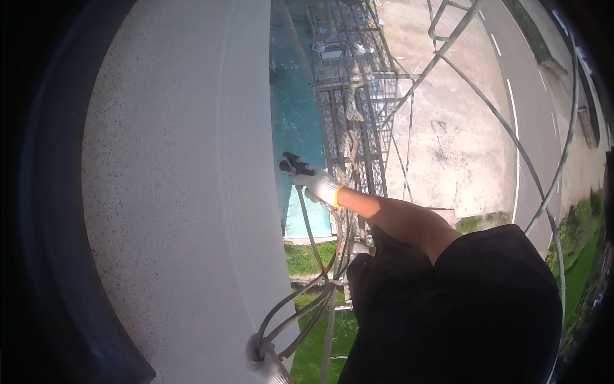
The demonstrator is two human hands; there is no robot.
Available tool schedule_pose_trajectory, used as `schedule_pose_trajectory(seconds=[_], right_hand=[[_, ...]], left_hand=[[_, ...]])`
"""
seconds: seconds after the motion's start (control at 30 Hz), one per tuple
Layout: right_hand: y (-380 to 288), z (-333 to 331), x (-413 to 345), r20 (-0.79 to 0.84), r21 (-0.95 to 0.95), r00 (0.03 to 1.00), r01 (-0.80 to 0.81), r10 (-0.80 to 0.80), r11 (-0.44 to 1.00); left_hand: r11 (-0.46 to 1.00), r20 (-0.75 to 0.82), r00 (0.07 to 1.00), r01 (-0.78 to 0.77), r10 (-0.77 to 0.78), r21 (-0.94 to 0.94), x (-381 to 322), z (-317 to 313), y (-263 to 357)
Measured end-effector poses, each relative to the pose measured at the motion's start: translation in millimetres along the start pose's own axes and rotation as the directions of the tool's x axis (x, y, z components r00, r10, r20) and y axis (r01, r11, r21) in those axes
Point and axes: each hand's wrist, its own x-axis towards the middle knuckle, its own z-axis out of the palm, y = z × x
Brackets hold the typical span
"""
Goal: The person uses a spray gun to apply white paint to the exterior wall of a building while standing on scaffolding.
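My right hand (315, 182), in a white knit glove with a yellow cuff, grips a dark spray gun (298, 165) close to the edge of a pale wall (182, 182). A thin hose (309, 230) hangs from the gun towards a bundle of several hoses. At the bottom, my left hand (266, 362), gloved in white too, is closed around dark looped hoses (302, 314). The hoses come together by a metal pole (329, 326). Dark speckles cover the wall's far left part, while the strip towards its edge looks smoother and whiter.
Metal scaffold bars (412, 98) cross on the right and run down to decks (355, 110) below me. Far down lie a teal surface (297, 105), pale paved ground (441, 134), a marked road (527, 115) and grass (312, 259). My dark-clothed body fills the lower right.
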Motion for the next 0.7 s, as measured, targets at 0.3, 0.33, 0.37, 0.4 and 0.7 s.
schedule_pose_trajectory(seconds=[0.3,0.33,0.37,0.4,0.7], right_hand=[[1,-61,-92,-0.142,-0.687,0.967,0.058,-0.212,0.725],[-16,-57,-110,-0.111,-0.736,0.965,0.082,-0.239,0.672],[-24,-57,-125,-0.035,-0.753,0.944,0.191,-0.329,0.630],[-46,-53,-147,0.021,-0.773,0.954,0.205,-0.298,0.601],[-103,-108,-165,0.263,-0.800,0.874,0.434,-0.408,0.415]], left_hand=[[0.666,0.544,0.756,-0.619,0.364,0.415,59,114,75],[0.693,0.600,0.719,-0.630,0.352,0.349,72,132,66],[0.716,0.658,0.672,-0.639,0.341,0.281,84,152,62],[0.692,0.720,0.582,-0.694,0.378,0.197,84,173,83],[0.454,0.757,0.370,-0.884,0.539,0.109,60,287,197]])
